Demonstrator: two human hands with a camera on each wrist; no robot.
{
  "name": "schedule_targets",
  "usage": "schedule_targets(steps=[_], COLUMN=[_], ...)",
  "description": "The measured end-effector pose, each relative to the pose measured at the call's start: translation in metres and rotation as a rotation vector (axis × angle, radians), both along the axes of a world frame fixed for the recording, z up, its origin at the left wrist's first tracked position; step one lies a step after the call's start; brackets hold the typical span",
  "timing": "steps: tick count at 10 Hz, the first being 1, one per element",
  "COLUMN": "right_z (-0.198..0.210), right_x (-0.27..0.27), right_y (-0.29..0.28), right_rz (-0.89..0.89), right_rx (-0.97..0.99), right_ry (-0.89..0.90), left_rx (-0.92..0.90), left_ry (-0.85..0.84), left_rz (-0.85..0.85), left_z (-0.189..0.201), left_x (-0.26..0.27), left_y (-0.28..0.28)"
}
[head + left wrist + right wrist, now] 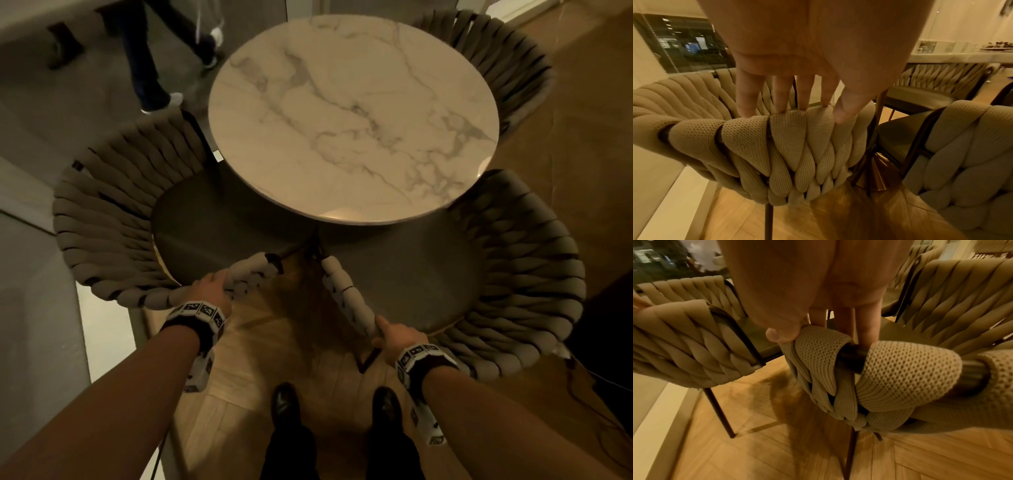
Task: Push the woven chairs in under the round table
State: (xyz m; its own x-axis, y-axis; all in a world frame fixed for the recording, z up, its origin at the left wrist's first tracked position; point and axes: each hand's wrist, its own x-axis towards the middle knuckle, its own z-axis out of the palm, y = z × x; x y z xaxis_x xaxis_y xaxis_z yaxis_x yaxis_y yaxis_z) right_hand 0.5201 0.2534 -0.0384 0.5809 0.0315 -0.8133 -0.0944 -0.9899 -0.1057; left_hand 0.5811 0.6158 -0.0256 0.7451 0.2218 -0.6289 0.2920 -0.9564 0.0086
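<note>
1. Two black shoes stand on the herringbone wood floor, between the person's outstretched arms.
2. Left hand, its grip closed over the woven rim, holds the left chair; in the left wrist view the fingers hook over the knitted straps.
3. Right hand clasps the right chair by its arm rim, thumb pressed against the webbing.
4. Both seats sit partly under the round marble desk; a third chair stands at its far side.
5. Wristbands carry black-and-white coded markers; no words are legible.
6. Another person's legs are visible beyond.
</note>
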Motion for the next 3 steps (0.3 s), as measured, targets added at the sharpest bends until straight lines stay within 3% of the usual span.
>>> schedule_targets(steps=[2, 3], right_z=[-0.004, 0.003], right_x=[0.004, 0.017], right_y=[-0.015, -0.036], right_rz=[0.076, 0.053], right_rx=[0.075, 0.216], right_ry=[0.007, 0.013], left_rx=[-0.091, -0.093], left_ry=[-0.023, -0.065], left_rz=[0.141, 0.182], left_z=[0.002, 0.004], left_x=[-0.027, -0.045], left_y=[-0.031, -0.058])
